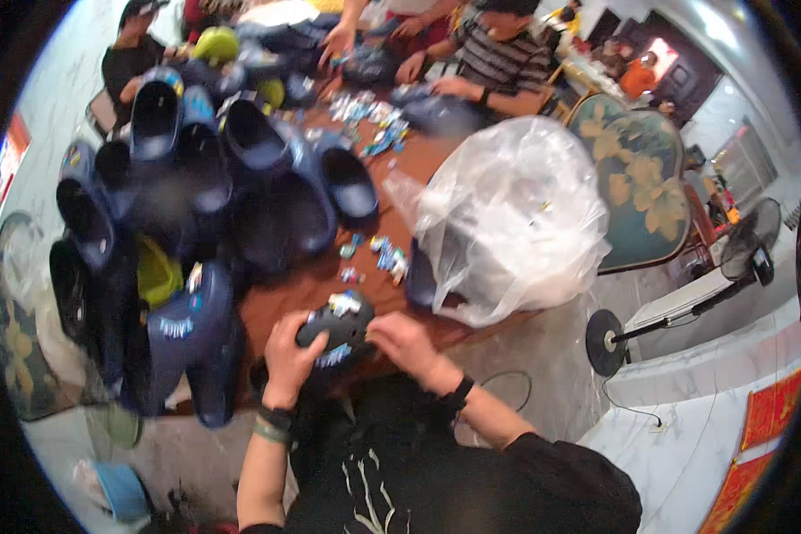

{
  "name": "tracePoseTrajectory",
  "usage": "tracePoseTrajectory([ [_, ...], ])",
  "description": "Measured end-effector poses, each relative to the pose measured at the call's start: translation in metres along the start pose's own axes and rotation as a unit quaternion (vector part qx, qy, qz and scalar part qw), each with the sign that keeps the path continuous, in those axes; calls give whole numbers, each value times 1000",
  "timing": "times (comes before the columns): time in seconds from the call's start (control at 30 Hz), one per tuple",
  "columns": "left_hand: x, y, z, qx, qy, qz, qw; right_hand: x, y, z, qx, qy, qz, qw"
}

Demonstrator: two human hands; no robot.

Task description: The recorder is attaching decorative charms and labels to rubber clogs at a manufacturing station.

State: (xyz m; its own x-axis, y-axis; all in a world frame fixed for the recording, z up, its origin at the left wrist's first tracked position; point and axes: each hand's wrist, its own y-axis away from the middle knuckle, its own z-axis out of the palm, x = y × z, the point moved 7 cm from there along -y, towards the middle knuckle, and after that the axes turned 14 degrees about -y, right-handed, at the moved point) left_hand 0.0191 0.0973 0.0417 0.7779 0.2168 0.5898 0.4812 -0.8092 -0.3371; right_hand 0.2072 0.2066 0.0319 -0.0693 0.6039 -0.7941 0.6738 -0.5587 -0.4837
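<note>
A dark clog [354,331] is held low over the near edge of the table, with small white and blue decorations on its upper. My left hand [287,356] is closed around its left side, thumb across the top. At the clog's right side, the fingers of my right hand [405,343] are pinched together; whatever they may hold is too small to make out. Just beyond the clog lie several small colourful charms [387,255] on the brown table [287,301]. A navy clog [194,313] with pale lettering on it stands to the left.
Dark blue clogs [280,218] are heaped on the left, with a green one [158,271] among them. A large clear plastic bag [516,218] bulges at the right. More charms [369,111] lie farther off, near people working across the table. A patterned chair [636,178] stands right.
</note>
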Motion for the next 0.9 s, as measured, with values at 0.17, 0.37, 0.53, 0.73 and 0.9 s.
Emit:
tracePoseTrajectory([
  [0.17,2,-10,-1,33,26,8,999,-2,-7,-30,42,-13,108,993],
  [0.37,-7,-2,6,36,-5,-24,999,11,-1,0,47,-37,109,992],
  [0.53,-6,2,6,40,-30,-18,999,-4,-4,22,54,92,-99,989],
  [0.73,7,-7,0,37,-49,2,998,-1,5,22,59,99,-112,987],
  [0.9,-1,-4,10,31,-92,55,994,6,6,23,75,50,-19,996],
])
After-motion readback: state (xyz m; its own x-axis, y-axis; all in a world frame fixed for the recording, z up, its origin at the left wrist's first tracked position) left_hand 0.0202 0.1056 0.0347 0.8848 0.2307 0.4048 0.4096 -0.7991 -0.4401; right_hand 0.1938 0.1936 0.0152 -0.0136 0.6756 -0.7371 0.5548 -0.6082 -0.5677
